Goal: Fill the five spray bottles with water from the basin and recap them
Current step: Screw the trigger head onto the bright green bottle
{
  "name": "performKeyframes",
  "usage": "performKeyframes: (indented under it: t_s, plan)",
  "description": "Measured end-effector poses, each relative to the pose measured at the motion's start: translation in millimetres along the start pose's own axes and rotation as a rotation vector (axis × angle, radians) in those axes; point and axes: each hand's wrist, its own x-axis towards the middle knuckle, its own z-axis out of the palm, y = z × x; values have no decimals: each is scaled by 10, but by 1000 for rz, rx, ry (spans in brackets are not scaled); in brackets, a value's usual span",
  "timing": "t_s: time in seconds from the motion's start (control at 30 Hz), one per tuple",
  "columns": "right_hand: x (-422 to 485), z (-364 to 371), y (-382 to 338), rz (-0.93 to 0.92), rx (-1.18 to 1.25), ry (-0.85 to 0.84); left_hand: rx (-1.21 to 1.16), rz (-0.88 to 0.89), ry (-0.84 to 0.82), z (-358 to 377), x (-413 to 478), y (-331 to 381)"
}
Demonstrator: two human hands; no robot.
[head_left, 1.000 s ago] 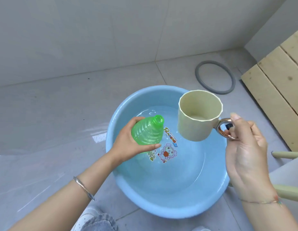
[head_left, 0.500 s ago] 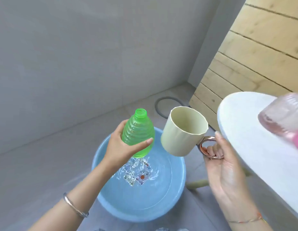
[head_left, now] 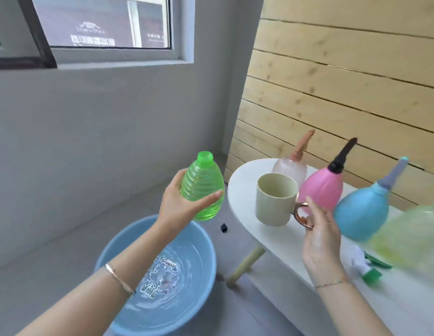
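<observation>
My left hand (head_left: 179,204) grips an uncapped green ribbed bottle (head_left: 202,187), upright above the far rim of the blue basin (head_left: 114,246), which holds rippling water. My right hand (head_left: 319,235) holds a cream mug (head_left: 275,200) by its copper handle over the edge of the white table (head_left: 283,241). On the table stand capped spray bottles: a pale pink one (head_left: 290,167), a bright pink one (head_left: 322,187), a blue one (head_left: 362,213) and a blurred yellow-green one (head_left: 410,236). A green and white spray cap (head_left: 367,266) lies near the yellow-green bottle.
A wooden plank wall (head_left: 344,81) rises behind the table. A grey wall with a window (head_left: 102,27) stands to the left. A small black object (head_left: 224,227) lies on the grey floor beside the basin. The table leg (head_left: 246,265) slants down near the basin.
The view has swung up and right from the basin toward the table. Both hands have risen, the green bottle has come upright, and the mug has moved over the table edge.
</observation>
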Motion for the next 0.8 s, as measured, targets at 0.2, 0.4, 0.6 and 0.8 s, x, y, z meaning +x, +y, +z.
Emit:
performKeyframes:
  t_s: [0.2,0.4,0.6,0.8]
  plan:
    - [172,-398,51,88,-18,76,-12,25,-44,533,-120,277]
    - [198,-560,103,153,-57,62,-37,22,-69,856,-268,388]
    - [221,-723,66,253,-91,-88,-31,25,-112,1062,-407,448]
    - [198,-993,-329,41,-295,-198,-6,74,-192,1242,-513,528]
